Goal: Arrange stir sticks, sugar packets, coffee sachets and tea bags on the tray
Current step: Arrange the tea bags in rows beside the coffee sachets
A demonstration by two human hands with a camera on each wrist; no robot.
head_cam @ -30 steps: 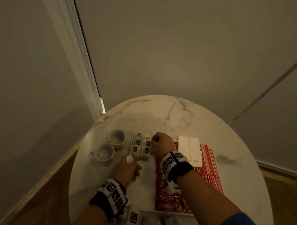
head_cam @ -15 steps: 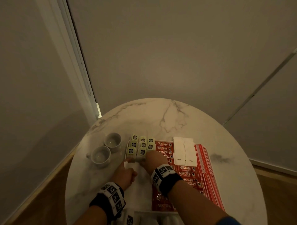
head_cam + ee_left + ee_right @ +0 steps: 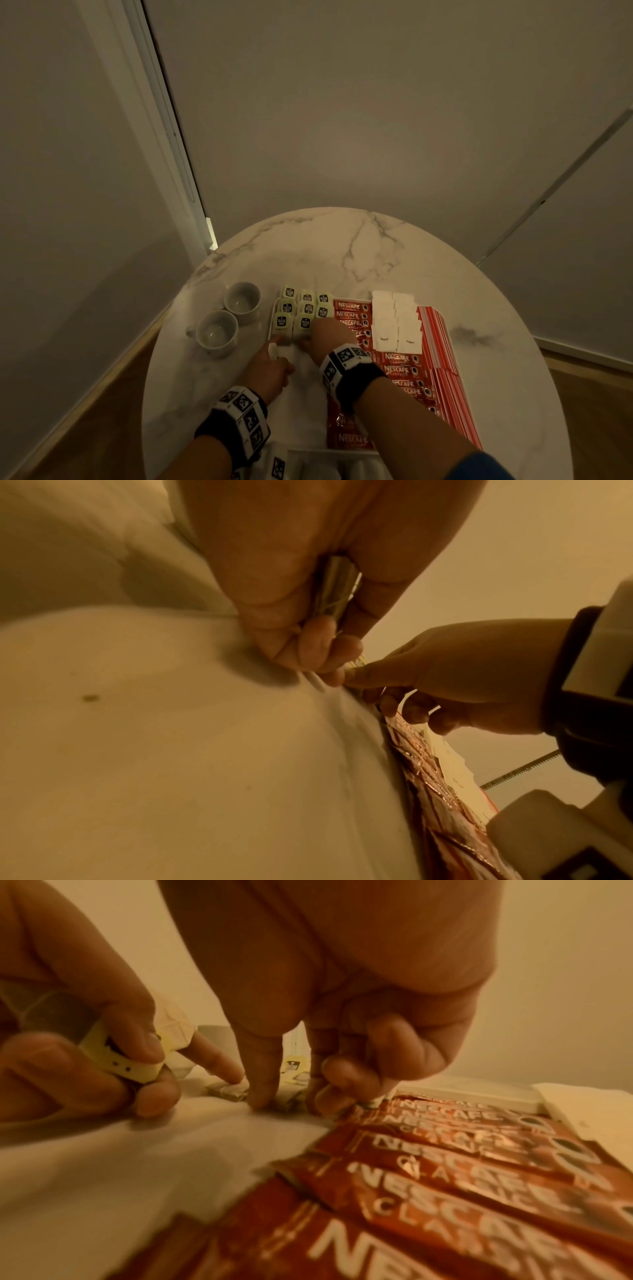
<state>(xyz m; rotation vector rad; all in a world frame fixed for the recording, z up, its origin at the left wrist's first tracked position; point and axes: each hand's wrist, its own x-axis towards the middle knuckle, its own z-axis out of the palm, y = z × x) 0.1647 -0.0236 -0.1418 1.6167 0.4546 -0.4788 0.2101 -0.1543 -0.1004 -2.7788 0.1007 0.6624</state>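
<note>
Well along, by the look of it. On the tray, set on the round marble worktop: tea bags in rows at the far left corner, red coffee sachets overlapping in a column down the middle, white sugar packets in two overlapping columns beside them, red-and-white striped stir sticks packed along the right edge.

Left to do, judging from the bare stretch of tray near the hands: more tea bag rows in the left column.

Left hand curled round a small bundle of spare tea bags, forefinger stretched out and pressing on the nearest row. Right hand down with fingertips on the bags of that same row, straightening them, holding nothing as far as can be seen.

Counts:
- Tea bags laid out: eight tags in view, a ninth spot hidden under the right hand.
- Tea bags in the left hand: cannot tell.
- Coffee sachets: around a dozen, several hidden by the right arm.
- Sugar packets: about ten, edges hard to separate.
- Stir sticks: too tightly packed to count.
- Two empty cups off the tray, to its left.
</note>
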